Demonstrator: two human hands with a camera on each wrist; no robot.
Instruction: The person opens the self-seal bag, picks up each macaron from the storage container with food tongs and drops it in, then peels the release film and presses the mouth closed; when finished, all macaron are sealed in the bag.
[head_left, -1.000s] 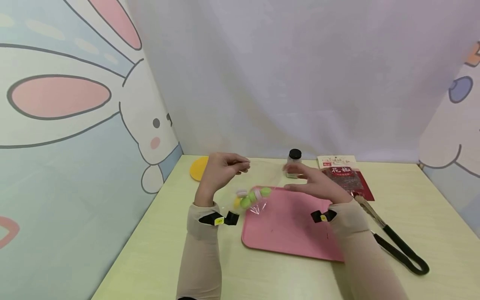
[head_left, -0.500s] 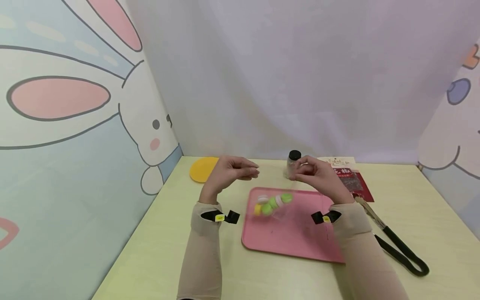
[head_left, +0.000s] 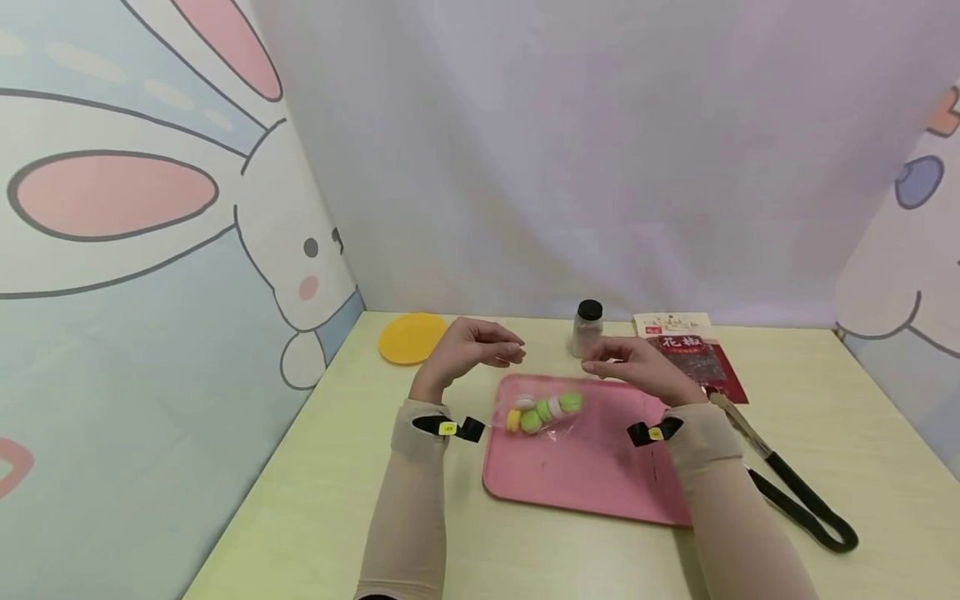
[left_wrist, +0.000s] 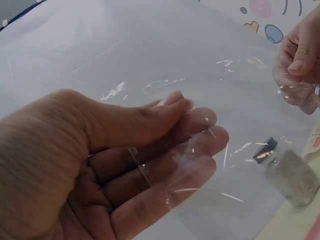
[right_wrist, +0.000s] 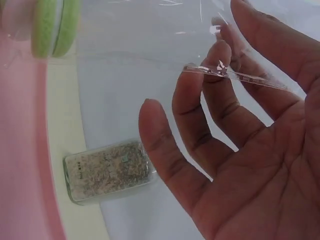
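A clear plastic bag (head_left: 553,433) with several macarons (head_left: 531,422) in green, white and yellow hangs between my hands. Thumb and index finger of my left hand (head_left: 472,354) pinch one upper side of it; in the left wrist view, the film (left_wrist: 187,150) crosses the other fingers. My right hand (head_left: 637,367) pinches the opposite edge, its remaining fingers spread apart in the right wrist view. Under the bag is a pink tray (head_left: 585,479). Whether the bag's bottom touches the tray I cannot tell.
Behind my right hand stands a black-capped jar (head_left: 587,335) of coarse grains. A red and white spice packet (head_left: 693,358) lies to its right, black-handled tongs (head_left: 808,500) nearer me. A yellow round plate (head_left: 408,339) sits back left. Fabric walls enclose the table.
The bag of macarons has moved right and slightly down, over the tray. My left hand has shifted right. My right hand's fingers have closed in on the bag's edge and dropped a little.
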